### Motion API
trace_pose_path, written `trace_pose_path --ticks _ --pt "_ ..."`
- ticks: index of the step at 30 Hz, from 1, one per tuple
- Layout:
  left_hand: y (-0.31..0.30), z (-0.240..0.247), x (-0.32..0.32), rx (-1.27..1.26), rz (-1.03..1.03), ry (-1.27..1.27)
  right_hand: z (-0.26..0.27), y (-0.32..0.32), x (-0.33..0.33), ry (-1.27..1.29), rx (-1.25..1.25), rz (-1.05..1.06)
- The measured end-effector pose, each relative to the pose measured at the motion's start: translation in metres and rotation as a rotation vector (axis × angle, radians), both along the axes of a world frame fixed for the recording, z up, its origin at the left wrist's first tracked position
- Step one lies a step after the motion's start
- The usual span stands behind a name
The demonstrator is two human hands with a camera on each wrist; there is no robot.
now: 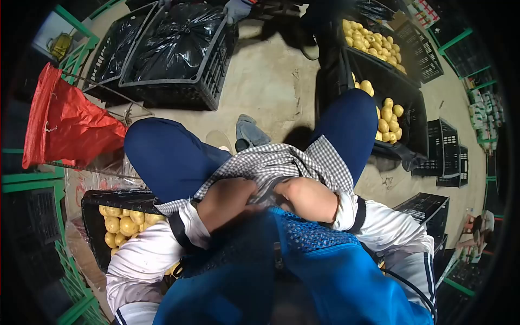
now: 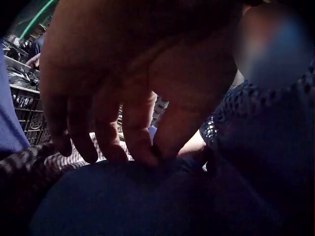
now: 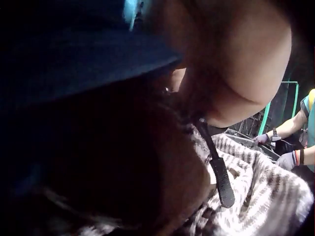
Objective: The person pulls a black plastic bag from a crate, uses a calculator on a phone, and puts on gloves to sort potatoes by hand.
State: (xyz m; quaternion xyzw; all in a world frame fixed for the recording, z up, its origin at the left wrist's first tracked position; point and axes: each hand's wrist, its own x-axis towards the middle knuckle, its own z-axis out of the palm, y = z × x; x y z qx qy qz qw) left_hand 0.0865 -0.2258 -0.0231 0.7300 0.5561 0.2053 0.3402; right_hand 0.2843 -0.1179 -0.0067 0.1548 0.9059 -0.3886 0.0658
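Observation:
Both bare hands meet at the front of the wearer's waist, over a grey-and-white checked cloth (image 1: 330,157) on the lap. My left hand (image 1: 227,197) bends its fingers down onto the dark cloth of a blue jacket (image 1: 325,238), thumb and forefinger close together at its edge. Opposite it, my right hand (image 1: 309,197) curls inward at the jacket's lower front. A black zip pull (image 3: 224,182) with a ribbed end hangs from beneath that hand in the right wrist view. The right fingertips are hidden, so I cannot tell exactly what they grip.
Yellow potatoes fill black crates at right (image 1: 398,105) and a crate at lower left (image 1: 89,227). Ahead stands a crate (image 1: 208,81) with a tied black bag (image 1: 179,43). A red sack (image 1: 70,119) is at left. Another person's gloved hand (image 1: 237,11) touches the bagged crate.

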Motion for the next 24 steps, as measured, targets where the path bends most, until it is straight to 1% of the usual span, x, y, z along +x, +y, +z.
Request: trace_pose_path --ticks 2,3,5,6,8,9,12,14,15,17,19,22,24 --pt "-0.003 0.008 0.004 0.012 0.096 0.126 0.002 0.0 -0.003 -0.019 0.013 -0.013" --pt "-0.005 0.008 0.004 0.011 0.099 0.128 0.001 0.0 -0.003 -0.017 0.011 -0.01" --pt "-0.008 0.007 0.002 -0.054 0.055 0.04 0.001 -0.001 -0.003 0.016 0.013 -0.015" --pt "-0.008 0.009 0.001 -0.055 0.058 0.04 0.001 -0.002 -0.003 0.016 0.013 -0.013" --pt "-0.006 0.016 -0.001 0.019 0.103 -0.089 0.001 -0.004 -0.002 0.035 0.071 -0.022" --pt "-0.007 0.018 -0.003 0.018 0.103 -0.089 0.001 -0.006 -0.002 0.035 0.07 -0.022" --pt "-0.011 0.023 -0.01 0.004 0.108 -0.164 0.004 -0.013 -0.004 -0.05 0.243 0.038" --pt "-0.013 0.03 -0.015 0.001 0.111 -0.041 -0.001 -0.015 -0.004 -0.028 0.27 0.04" --pt "-0.014 0.032 -0.018 -0.001 0.11 -0.04 -0.005 -0.016 -0.006 -0.005 0.302 0.044" --pt "-0.017 0.035 -0.025 0.068 0.039 0.057 -0.018 -0.017 -0.005 -0.016 0.328 0.055" --pt "-0.03 0.032 -0.032 0.032 0.063 0.016 -0.03 -0.016 0.0 0.122 0.302 0.076" --pt "-0.035 0.035 -0.032 -0.036 0.074 0.043 -0.035 -0.023 -0.004 0.112 0.342 0.09" --pt "-0.033 0.038 -0.031 -0.061 0.101 0.091 -0.037 -0.021 -0.011 0.139 0.305 0.12"
